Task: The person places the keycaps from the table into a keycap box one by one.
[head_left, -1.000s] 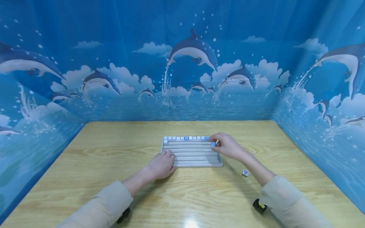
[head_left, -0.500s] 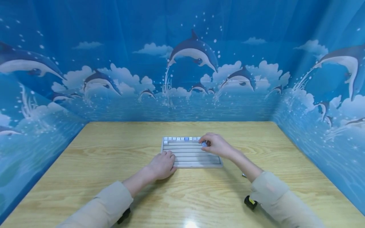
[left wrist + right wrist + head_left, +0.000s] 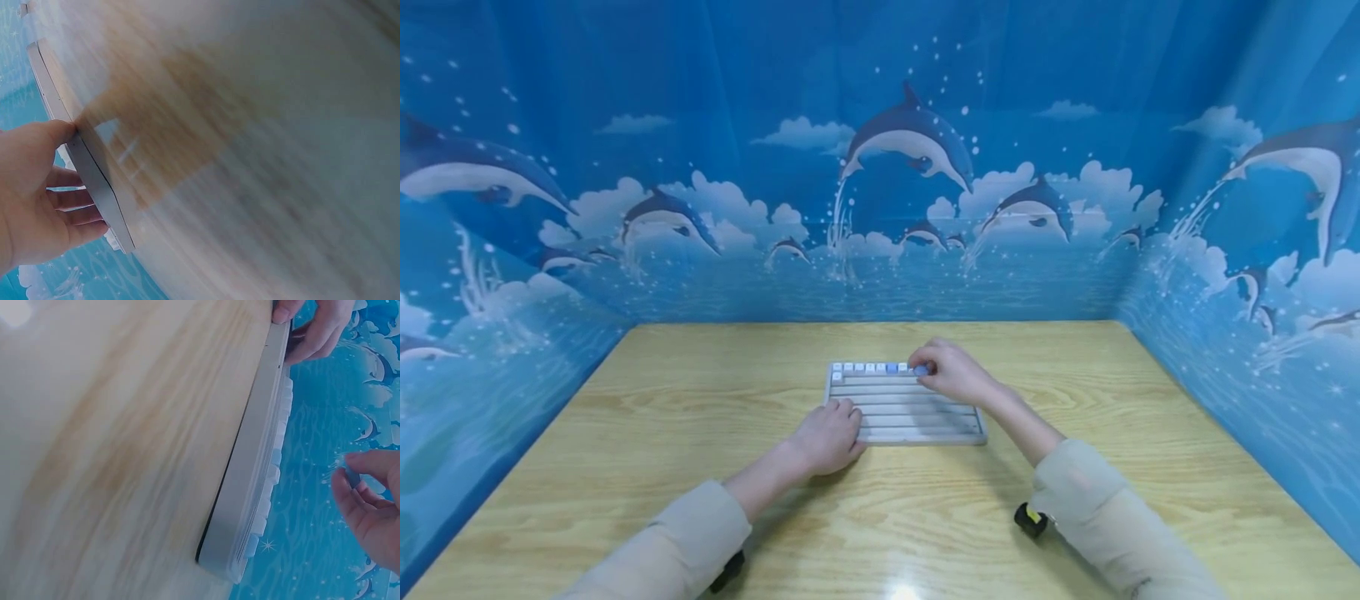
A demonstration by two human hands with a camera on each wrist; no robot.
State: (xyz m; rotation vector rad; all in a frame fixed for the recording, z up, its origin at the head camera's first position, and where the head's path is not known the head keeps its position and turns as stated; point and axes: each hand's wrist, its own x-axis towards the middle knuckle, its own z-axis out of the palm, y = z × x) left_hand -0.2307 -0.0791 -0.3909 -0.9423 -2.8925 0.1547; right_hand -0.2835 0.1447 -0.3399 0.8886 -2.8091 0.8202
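A pale grey keyboard-like tray [image 3: 917, 419] with long ridges lies on the table. Along its far row stand white keycaps [image 3: 859, 367] and a blue one; a single white keycap [image 3: 837, 377] sits below them at the left. My left hand [image 3: 829, 435] grips the tray's near left corner, thumb at the front edge [image 3: 94, 172] and fingers over the top. Above the far row, my right hand [image 3: 953, 371] pinches a small blue keycap [image 3: 353, 477] between thumb and index finger. That hand hides the row's right end in the head view.
The tray rests on a wood-grain table [image 3: 700, 375]. Blue dolphin-print curtains [image 3: 880, 250] stand round its back and sides. A black strap piece [image 3: 1031, 520] hangs under the right sleeve.
My right hand has moved left along the far row from the tray's right end, with the blue keycap. The small white block on the table has gone behind the right forearm. The left hand stays put.
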